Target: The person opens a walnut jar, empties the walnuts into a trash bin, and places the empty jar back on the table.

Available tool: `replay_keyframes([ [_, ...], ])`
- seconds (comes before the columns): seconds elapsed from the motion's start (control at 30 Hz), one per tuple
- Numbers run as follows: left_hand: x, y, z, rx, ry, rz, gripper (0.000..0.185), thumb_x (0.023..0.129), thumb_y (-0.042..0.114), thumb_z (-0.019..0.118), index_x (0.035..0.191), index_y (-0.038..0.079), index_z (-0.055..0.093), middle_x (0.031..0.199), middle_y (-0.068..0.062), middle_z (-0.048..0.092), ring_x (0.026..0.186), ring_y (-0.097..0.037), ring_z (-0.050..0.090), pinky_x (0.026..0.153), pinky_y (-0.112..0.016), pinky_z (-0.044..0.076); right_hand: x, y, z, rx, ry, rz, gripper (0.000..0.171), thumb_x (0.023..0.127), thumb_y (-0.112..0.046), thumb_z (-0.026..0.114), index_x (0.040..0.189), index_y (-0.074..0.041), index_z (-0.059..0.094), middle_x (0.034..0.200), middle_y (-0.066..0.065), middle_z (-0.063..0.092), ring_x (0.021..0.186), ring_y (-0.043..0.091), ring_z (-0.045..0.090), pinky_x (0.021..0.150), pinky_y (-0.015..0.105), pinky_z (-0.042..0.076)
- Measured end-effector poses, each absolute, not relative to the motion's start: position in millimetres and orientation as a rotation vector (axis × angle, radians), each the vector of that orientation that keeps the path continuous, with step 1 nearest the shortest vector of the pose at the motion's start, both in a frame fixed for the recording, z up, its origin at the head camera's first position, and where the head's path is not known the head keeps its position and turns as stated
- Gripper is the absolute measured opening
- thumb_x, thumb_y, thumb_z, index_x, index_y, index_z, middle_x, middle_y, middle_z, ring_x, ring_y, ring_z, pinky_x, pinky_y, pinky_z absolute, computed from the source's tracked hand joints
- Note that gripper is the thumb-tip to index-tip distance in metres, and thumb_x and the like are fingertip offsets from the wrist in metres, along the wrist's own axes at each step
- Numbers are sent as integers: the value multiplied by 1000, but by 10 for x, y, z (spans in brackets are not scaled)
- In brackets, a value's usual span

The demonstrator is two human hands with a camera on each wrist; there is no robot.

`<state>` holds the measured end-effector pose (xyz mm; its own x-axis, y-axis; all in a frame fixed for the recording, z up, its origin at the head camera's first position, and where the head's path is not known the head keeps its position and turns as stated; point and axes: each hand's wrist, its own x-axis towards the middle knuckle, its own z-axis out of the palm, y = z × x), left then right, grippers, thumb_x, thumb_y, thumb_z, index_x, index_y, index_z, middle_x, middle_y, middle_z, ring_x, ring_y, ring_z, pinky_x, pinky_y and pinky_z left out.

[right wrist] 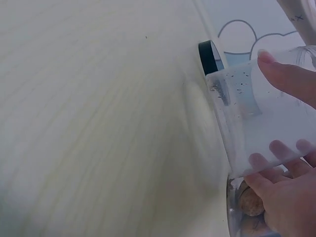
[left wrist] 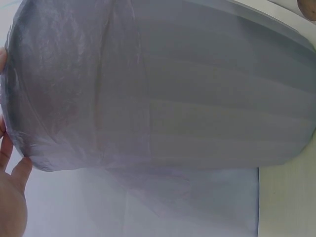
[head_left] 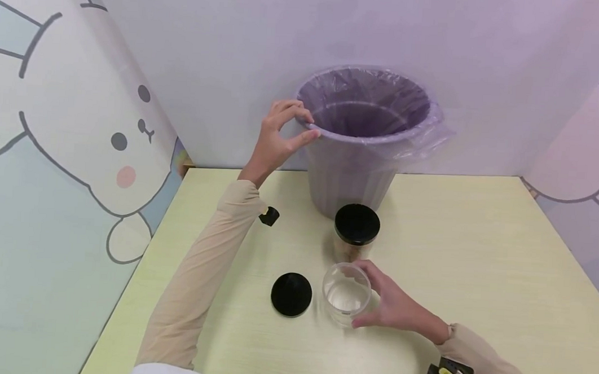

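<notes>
The left hand (head_left: 273,137) pinches the rim of the bin (head_left: 365,139) at its left side, thumb outside and fingers curled over the liner (left wrist: 74,98). The bin stands upright near the far edge of the tabletop (head_left: 478,264), mouth up, lined with thin clear plastic that spills over the rim on the right.

The right hand (head_left: 395,305) wraps loosely around the open jar (head_left: 346,294), thumb on one side and fingers on the other, as the right wrist view shows through the clear wall. The jar stands upright near the middle of the tabletop, its long axis vertical, mouth up. Its black lid (head_left: 291,294) lies flat just to its left. A second jar (head_left: 356,230), capped in black, stands just behind it, in front of the bin.
</notes>
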<state>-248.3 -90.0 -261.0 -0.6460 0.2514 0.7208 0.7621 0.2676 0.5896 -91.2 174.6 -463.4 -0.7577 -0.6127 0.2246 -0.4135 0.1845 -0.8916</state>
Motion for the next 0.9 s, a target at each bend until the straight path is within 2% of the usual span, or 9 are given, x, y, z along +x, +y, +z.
replay_keyframes([
  [0.3, -2491, -906, -2608, -926, -2040, -1358, 20, 78, 4, 75, 91, -7, 65, 107, -20, 59, 113, -25, 44, 101, -29, 29, -885, 1722, -4739, -1016, 2404, -1553, 95, 54, -22, 93, 134, -16, 40, 126, 6, 55, 113, 25, 52, 93, 36, 43],
  [0.53, -2473, -899, -2619, -943, -2002, -1342, 19, 77, 2, 76, 90, -6, 66, 101, -19, 59, 109, -24, 46, 99, -28, 31, -839, 1726, -4760, -972, 2503, -1450, 99, 56, -26, 93, 136, -24, 36, 127, -1, 55, 113, 21, 53, 93, 35, 43],
  [0.8, -2336, -816, -2634, -853, -1936, -1338, 22, 76, -1, 76, 93, -10, 66, 105, -24, 59, 108, -33, 50, 97, -26, 35, -848, 1773, -4750, -1051, 2552, -1336, 104, 53, -10, 89, 140, -20, 32, 129, 0, 51, 115, 22, 51, 94, 35, 43],
  [0.9, -2271, -796, -2634, -797, -1919, -1322, 23, 75, -2, 77, 94, -11, 66, 107, -24, 59, 109, -36, 50, 98, -26, 35, -863, 1809, -4716, -1072, 2513, -1351, 102, 55, -1, 85, 141, -14, 32, 132, 3, 49, 117, 25, 51, 92, 38, 46],
])
